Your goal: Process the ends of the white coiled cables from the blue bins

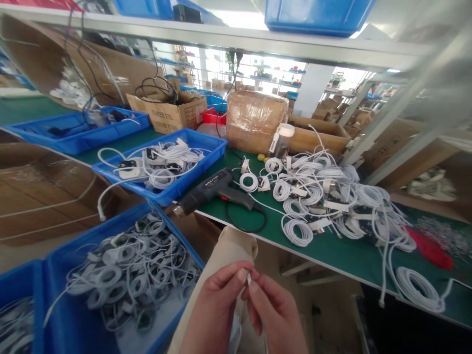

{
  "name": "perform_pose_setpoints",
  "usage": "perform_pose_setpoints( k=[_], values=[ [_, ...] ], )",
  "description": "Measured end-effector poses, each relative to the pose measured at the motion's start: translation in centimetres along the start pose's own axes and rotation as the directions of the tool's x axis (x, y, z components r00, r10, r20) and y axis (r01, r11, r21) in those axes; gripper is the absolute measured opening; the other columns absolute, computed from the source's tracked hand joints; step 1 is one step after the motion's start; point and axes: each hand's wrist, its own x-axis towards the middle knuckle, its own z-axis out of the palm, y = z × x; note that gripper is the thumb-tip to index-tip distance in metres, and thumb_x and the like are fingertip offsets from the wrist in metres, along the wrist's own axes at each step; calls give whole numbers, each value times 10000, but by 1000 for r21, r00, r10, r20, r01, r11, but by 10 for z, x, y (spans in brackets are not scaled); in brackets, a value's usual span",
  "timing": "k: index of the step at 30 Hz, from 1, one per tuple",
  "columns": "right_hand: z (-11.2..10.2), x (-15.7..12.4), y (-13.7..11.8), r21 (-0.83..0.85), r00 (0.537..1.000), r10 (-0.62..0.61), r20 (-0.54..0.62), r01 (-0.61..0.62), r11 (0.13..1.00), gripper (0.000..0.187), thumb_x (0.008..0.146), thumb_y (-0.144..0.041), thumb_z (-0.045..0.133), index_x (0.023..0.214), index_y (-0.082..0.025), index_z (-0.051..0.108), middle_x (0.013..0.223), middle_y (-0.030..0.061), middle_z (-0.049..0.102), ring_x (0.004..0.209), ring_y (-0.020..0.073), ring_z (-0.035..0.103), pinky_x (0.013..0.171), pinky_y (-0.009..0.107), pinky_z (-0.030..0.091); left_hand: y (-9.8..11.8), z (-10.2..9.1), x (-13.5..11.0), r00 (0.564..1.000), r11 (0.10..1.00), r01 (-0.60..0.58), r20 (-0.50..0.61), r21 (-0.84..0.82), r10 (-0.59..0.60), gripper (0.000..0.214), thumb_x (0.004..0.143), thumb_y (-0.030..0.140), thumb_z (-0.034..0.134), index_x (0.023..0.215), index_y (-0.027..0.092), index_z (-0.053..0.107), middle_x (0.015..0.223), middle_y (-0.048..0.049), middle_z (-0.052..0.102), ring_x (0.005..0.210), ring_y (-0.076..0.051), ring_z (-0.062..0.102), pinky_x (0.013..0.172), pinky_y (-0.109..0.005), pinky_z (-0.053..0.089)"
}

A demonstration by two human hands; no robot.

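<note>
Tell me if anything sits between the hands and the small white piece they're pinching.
Nothing visible does. The left hand and right hand both already pinch the small white piece at their fingertips, above the lap, well short of the green table.

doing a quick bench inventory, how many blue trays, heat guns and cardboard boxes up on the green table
blue trays: 2 on the table, 2 more on the floor, and 2 on the shelf above
heat gun: 1
open cardboard boxes on the table: 2
total: 9
</note>
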Motion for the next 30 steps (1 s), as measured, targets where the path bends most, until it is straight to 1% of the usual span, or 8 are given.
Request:
perform_pose_setpoints(
  k=[3, 6, 9, 13, 16, 20, 24, 30],
  values=[
    [1, -3, -4, -136, 997, -68, -42, 61, 989, 414, 949, -532, 616, 731, -183, 659, 515, -62, 438, 481, 107, 379, 490, 236, 291, 2, 1, -1, 1000, 1000, -14, 0, -20, 14, 327, 677, 379, 969, 898, 169, 850, 801, -69, 777, 813, -185, 680, 770, -231, 538],
    [1, -4, -4, -301, 983, -167, -72, 139, 944, 391, 953, -470, 607, 668, -203, 619, 557, -47, 464, 524, 123, 431, 531, 245, 338, 3, 1, 0, 1000, 999, -27, -7, -25, 27, 329, 656, 363, 980, 877, 157, 850, 824, -86, 793, 802, -184, 681, 763, -228, 541],
    [2, -5, -3, -369, 973, -211, -90, 164, 915, 398, 959, -478, 598, 661, -215, 606, 581, -32, 507, 539, 132, 468, 549, 246, 369, 4, 1, 0, 1000, 999, -8, -28, -33, 7, 369, 615, 377, 998, 867, 152, 851, 806, -87, 791, 771, -185, 677, 737, -233, 547],
    [7, -6, -2, -239, 996, -84, -29, 75, 968, 513, 980, -642, 531, 719, -211, 626, 484, -37, 521, 440, 119, 458, 483, 232, 370, 6, 1, 0, 997, 999, 24, -68, -34, -26, 432, 553, 419, 1020, 840, 145, 849, 739, -77, 772, 689, -164, 648, 703, -234, 544],
    [9, -6, -2, -93, 999, 34, 27, -32, 995, 610, 894, -783, 569, 781, -191, 658, 438, -55, 492, 387, 95, 386, 416, 207, 309, 8, 2, -2, 993, 999, 16, -117, -40, -21, 455, 525, 429, 1029, 827, 143, 845, 742, -79, 773, 688, -154, 643, 701, -217, 536],
    [11, -7, -2, 51, 987, 144, 72, -148, 988, 641, 793, -815, 674, 758, -175, 651, 416, -69, 476, 361, 67, 335, 400, 184, 272, 8, 4, -4, 989, 998, 10, -146, -54, -17, 454, 522, 431, 1029, 825, 152, 838, 740, -60, 767, 645, -138, 626, 653, -208, 523],
    [12, -8, -6, 87, 997, 80, 11, -81, 993, 586, 817, -754, 704, 790, -168, 699, 458, -45, 530, 403, 85, 417, 436, 187, 339, 9, 2, -4, 994, 1000, -13, -112, -16, 11, 407, 595, 426, 998, 856, 156, 840, 767, -60, 774, 694, -150, 643, 703, -220, 532],
    [11, -7, -9, -79, 994, -23, -105, 15, 997, 443, 870, -634, 693, 815, -196, 735, 492, -41, 530, 441, 125, 461, 464, 228, 389, 8, -4, -1, 997, 999, -39, -68, 25, 40, 366, 646, 397, 974, 896, 161, 848, 859, -81, 801, 838, -194, 678, 793, -244, 527]
  ],
)
